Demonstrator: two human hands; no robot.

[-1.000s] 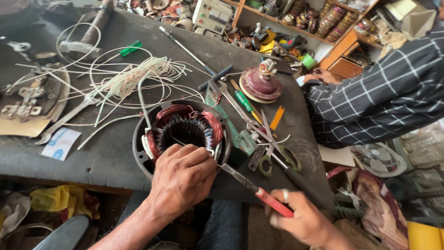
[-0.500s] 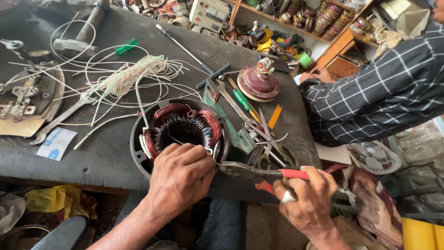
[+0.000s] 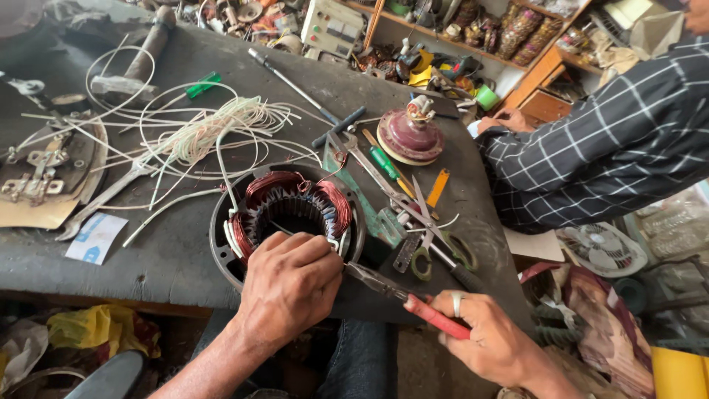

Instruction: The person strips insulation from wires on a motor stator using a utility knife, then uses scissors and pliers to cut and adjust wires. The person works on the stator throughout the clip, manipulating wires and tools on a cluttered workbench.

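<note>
Left hand [image 3: 289, 284] has its fingers curled and pressed onto the near rim of the round stator wound with copper wire [image 3: 289, 210], sitting mid-bench. Right hand [image 3: 493, 341], at 4 o'clock from it, is wrapped tight around the red-handled pliers [image 3: 402, 294], nose pointing at the stator. Dark, worn workbench [image 3: 170, 258]; white wire tangle [image 3: 207, 133] at 11 o'clock, scissors [image 3: 426, 229] at 3. Cluttered wooden shelves [image 3: 443, 44] behind, and a person in a checked sleeve [image 3: 605, 148] at 2 o'clock.
</note>
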